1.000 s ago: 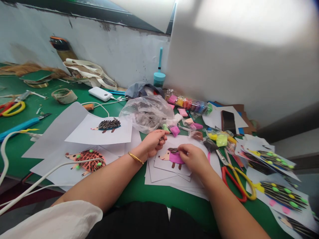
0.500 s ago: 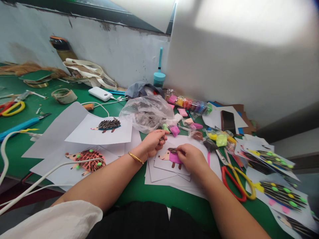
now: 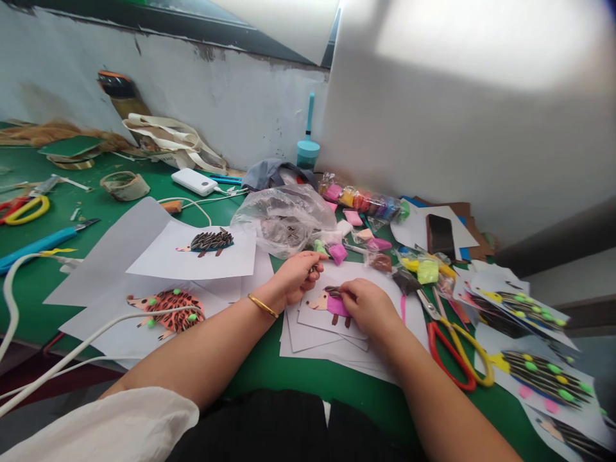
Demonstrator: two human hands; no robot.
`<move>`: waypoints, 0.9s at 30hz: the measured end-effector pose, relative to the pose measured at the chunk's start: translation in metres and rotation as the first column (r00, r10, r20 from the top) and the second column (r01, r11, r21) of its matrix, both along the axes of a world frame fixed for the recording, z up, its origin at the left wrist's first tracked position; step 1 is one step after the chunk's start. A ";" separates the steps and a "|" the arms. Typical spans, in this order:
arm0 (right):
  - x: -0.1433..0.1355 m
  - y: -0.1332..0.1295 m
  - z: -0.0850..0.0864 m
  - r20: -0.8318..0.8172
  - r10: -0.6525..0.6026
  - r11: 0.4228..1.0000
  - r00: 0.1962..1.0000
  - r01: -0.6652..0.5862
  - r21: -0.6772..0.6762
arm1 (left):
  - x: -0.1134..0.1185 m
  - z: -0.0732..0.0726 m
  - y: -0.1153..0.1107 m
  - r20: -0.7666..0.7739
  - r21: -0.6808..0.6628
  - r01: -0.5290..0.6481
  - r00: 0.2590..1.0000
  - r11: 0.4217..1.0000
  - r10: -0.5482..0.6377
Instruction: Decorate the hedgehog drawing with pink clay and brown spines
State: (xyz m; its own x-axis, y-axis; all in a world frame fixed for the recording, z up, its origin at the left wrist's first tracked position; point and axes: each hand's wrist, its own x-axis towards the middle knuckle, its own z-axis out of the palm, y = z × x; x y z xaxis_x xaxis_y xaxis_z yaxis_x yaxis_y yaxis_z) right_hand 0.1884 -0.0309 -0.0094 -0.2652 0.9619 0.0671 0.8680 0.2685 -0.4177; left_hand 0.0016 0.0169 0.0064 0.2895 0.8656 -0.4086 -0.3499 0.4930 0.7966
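Observation:
A pink and purple clay hedgehog (image 3: 339, 304) with brown legs lies on a small white sheet (image 3: 317, 321), and a few dark striped seeds sit along the top of its back. My right hand (image 3: 368, 308) is pinched over that back, its fingertips on a seed. Just above the hedgehog's head, my left hand (image 3: 301, 277) is curled closed around several seeds, which show partly between the fingers. Behind my left hand, a clear plastic bag (image 3: 286, 221) holds more seeds.
Red and yellow scissors (image 3: 452, 346) lie right of the papers. Clay packets (image 3: 337, 253) are beyond my hands. Finished-looking hedgehog pictures (image 3: 212, 241) lie left and right. A white cable (image 3: 101, 330) crosses the left side, near a blue cutter (image 3: 38, 249).

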 end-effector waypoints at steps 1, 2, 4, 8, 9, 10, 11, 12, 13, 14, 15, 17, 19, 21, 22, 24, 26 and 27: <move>0.000 0.000 0.000 -0.007 0.000 1.000 1.000 0.000 -0.003 | 0.000 0.000 0.000 0.004 -0.004 0.005 1.000 1.000 -0.005; 0.001 -0.001 0.000 -0.011 0.000 1.000 1.000 0.000 -0.006 | -0.001 0.001 0.000 0.008 -0.009 0.010 1.000 1.000 -0.010; 0.002 -0.002 0.000 -0.011 -0.010 1.000 1.000 0.010 -0.008 | -0.001 0.003 -0.001 0.018 -0.021 0.015 1.000 1.000 -0.014; 0.007 -0.004 -0.002 -0.031 -0.039 0.998 0.999 0.041 0.042 | -0.002 0.006 -0.001 0.031 -0.073 0.035 0.999 0.997 -0.033; 0.008 -0.004 -0.002 -0.047 -0.038 0.996 0.998 0.041 0.074 | -0.002 0.007 -0.001 0.040 -0.091 0.048 0.998 0.995 -0.045; 0.009 -0.004 -0.001 -0.067 -0.033 0.993 0.997 0.041 0.114 | -0.003 0.007 -0.001 0.055 -0.108 0.067 0.997 0.992 -0.061; 0.010 -0.005 0.000 -0.089 -0.024 0.986 0.996 0.038 0.160 | -0.003 0.007 -0.001 0.076 -0.117 0.090 0.994 0.989 -0.082; 0.010 -0.005 0.002 -0.114 -0.010 0.978 0.993 0.033 0.208 | -0.003 0.006 -0.001 0.100 -0.116 0.119 0.989 0.986 -0.108; 0.010 -0.006 0.004 -0.140 0.010 0.967 0.990 0.026 0.254 | -0.003 0.005 -0.002 0.120 -0.105 0.150 0.983 0.983 -0.137; 0.009 -0.006 0.007 -0.168 0.035 0.956 0.985 0.016 0.292 | -0.002 0.005 -0.003 0.129 -0.087 0.179 0.977 0.980 -0.167; 0.008 -0.007 0.009 -0.198 0.062 0.948 0.978 0.005 0.320 | -0.002 0.005 -0.004 0.125 -0.064 0.207 0.972 0.976 -0.198; 0.004 -0.009 0.012 -0.264 0.108 0.939 0.958 -0.010 0.345 | 0.001 0.005 -0.008 0.094 -0.015 0.262 0.961 0.965 -0.260; 0.000 -0.010 0.014 -0.327 0.126 0.943 0.937 -0.010 0.333 | 0.003 0.005 -0.013 0.061 0.032 0.321 0.945 0.946 -0.323; -0.003 -0.011 0.013 -0.374 0.135 0.958 0.917 -0.024 0.286 | 0.005 0.006 -0.018 0.019 0.070 0.371 0.928 0.926 -0.373; -0.004 -0.010 0.013 -0.397 0.137 0.966 0.907 -0.034 0.256 | 0.006 0.006 -0.020 -0.010 0.087 0.388 0.921 0.917 -0.389; -0.005 -0.010 0.012 -0.441 0.134 0.979 0.888 -0.050 0.197 | 0.006 0.006 -0.023 -0.068 0.132 0.427 0.904 0.895 -0.421; -0.004 -0.009 0.011 -0.471 0.121 0.984 0.874 -0.044 0.171 | 0.006 0.004 -0.024 -0.101 0.195 0.476 0.879 0.857 -0.466; -0.003 -0.009 0.011 -0.476 0.112 0.985 0.873 -0.035 0.169 | 0.006 0.003 -0.024 -0.102 0.224 0.495 0.869 0.840 -0.485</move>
State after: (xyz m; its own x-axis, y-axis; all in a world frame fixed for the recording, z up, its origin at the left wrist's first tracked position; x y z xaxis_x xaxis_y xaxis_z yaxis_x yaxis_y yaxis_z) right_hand 0.1854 -0.0395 0.0017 -0.2323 0.9089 0.3463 0.5444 0.4165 -0.7281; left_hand 0.0076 -0.0070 0.0094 0.6893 0.6865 -0.2313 -0.0785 0.3882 0.9182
